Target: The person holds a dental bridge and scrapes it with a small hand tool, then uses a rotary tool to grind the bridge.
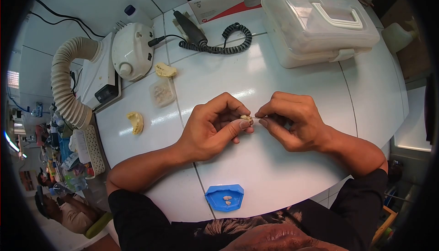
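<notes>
Over the middle of the white tabletop, my left hand [218,124] pinches a small cream dental piece [246,118] between thumb and fingertips. Whether it is a crown or a bit of a cast is too small to tell. Just to its right, my right hand [292,122] is closed, thumb and index finger gripping a thin pointed tool [257,117]. Its tip reaches to the dental piece; most of it is hidden in the fingers. Nearer my body sits a blue tray [211,201] with small tooth-coloured pieces [227,200] in it.
Yellowish dental casts [135,122] and a small clear box [162,92] lie left. Behind them stand a white control unit [132,52] and a ribbed hose [64,79]. A handpiece [190,28] with coiled cord, mask boxes [228,4] and a lidded case [315,27] line the back. A person [73,210] sits far left.
</notes>
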{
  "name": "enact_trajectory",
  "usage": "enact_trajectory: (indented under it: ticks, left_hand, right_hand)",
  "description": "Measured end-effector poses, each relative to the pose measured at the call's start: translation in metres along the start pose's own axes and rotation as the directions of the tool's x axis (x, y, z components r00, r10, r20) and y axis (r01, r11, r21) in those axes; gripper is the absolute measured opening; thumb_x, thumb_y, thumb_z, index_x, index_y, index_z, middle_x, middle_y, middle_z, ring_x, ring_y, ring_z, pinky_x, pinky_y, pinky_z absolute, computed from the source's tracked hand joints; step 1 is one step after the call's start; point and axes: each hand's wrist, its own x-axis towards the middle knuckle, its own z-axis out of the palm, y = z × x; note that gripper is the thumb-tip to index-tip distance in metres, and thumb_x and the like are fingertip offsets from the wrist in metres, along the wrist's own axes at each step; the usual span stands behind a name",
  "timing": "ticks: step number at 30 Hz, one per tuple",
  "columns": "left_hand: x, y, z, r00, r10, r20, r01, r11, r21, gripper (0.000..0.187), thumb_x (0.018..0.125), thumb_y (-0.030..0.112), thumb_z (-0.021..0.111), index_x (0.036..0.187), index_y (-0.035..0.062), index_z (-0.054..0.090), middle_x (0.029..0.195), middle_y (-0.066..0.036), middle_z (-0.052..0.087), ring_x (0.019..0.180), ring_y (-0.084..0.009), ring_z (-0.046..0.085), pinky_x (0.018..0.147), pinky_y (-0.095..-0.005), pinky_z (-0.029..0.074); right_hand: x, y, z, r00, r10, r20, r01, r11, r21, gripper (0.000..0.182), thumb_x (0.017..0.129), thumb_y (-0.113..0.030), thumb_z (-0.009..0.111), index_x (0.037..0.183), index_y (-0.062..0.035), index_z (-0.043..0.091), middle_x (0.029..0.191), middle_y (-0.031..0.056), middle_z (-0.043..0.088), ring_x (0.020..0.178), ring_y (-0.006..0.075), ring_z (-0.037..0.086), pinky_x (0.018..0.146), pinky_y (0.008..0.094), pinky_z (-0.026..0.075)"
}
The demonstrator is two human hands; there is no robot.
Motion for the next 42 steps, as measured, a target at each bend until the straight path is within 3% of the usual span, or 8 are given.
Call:
enact_trajectory:
  ticks: [17, 20, 38, 42]
  left_hand:
    - [-0.0007, 0.0077, -0.0009, 0.999, -0.052, 0.0, 0.052, 0.998, 0.029, 0.017, 0.11, 0.009, 0.066, 0.123, -0.0011, 0.061, 0.11, -0.011, 0.075, 0.1, -0.0158, 0.077, 0.066, -0.0225, 0.059]
    - [-0.0017, 0.0064, 0.0004, 0.999, -0.039, -0.015, 0.04, 0.999, 0.034, 0.017, 0.11, 0.01, 0.066, 0.122, -0.0007, 0.061, 0.11, -0.011, 0.075, 0.101, -0.0155, 0.077, 0.066, -0.0222, 0.058]
    - [0.0009, 0.0062, -0.0011, 0.997, -0.072, 0.01, 0.071, 0.996, 0.048, 0.015, 0.108, 0.008, 0.066, 0.12, 0.0007, 0.062, 0.103, -0.009, 0.075, 0.093, -0.0124, 0.076, 0.064, -0.0225, 0.055]
    - [0.0008, 0.0099, -0.0017, 0.996, -0.088, 0.001, 0.088, 0.996, 0.008, 0.015, 0.108, 0.009, 0.066, 0.12, 0.0011, 0.062, 0.103, -0.009, 0.075, 0.093, -0.012, 0.076, 0.062, -0.022, 0.053]
  right_hand:
    - [0.0002, 0.0034, -0.0001, 0.997, -0.083, -0.01, 0.081, 0.99, -0.113, 0.015, 0.08, 0.004, 0.071, 0.093, -0.0023, 0.075, 0.075, 0.0085, 0.063, 0.058, 0.0239, 0.061, 0.053, 0.0378, 0.048]
    - [-0.0002, 0.0018, -0.0016, 0.996, -0.05, -0.078, 0.048, 0.998, -0.027, 0.014, 0.08, 0.005, 0.071, 0.092, -0.0021, 0.074, 0.076, 0.0087, 0.064, 0.057, 0.0229, 0.06, 0.052, 0.0369, 0.047]
    - [0.0022, 0.0012, -0.0011, 0.996, -0.095, 0.001, 0.094, 0.993, -0.067, 0.015, 0.081, 0.005, 0.072, 0.093, -0.0024, 0.075, 0.077, 0.0079, 0.062, 0.057, 0.0224, 0.059, 0.052, 0.0364, 0.047]
    - [0.0018, 0.0003, -0.0041, 0.999, -0.041, -0.022, 0.04, 0.998, -0.045, 0.015, 0.081, 0.006, 0.072, 0.094, -0.0024, 0.075, 0.079, 0.0081, 0.062, 0.057, 0.022, 0.059, 0.052, 0.0362, 0.046]
